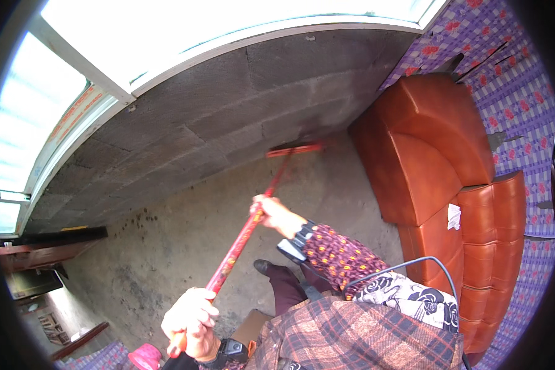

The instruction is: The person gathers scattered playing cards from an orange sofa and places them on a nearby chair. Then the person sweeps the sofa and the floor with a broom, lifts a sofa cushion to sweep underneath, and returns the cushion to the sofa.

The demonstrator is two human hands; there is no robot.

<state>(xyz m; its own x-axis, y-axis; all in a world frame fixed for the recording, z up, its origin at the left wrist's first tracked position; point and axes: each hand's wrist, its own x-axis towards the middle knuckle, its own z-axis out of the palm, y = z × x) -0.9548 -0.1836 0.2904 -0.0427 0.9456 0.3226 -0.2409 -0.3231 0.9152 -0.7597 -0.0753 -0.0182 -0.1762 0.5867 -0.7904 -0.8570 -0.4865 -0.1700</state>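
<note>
A long-handled broom [233,249] with a red handle slants across the middle of the view. My right hand [270,213] grips the handle about halfway along. Lower down, my left hand [192,319] is closed around the handle near its orange end. The broad red broom head [295,149], blurred, rests at or close to the foot of the grey block wall [231,106]. Beneath the handle lies a stained concrete floor [203,217]. Strapped devices sit on both my wrists.
A brown leather sofa [411,152] stands to the right, with a crumpled white paper [453,216] on its seat. White-framed windows [259,34] run above the wall. At the lower left are a pink container [145,356] and a doorway sill [81,341]. A cardboard box [251,323] is beside my legs.
</note>
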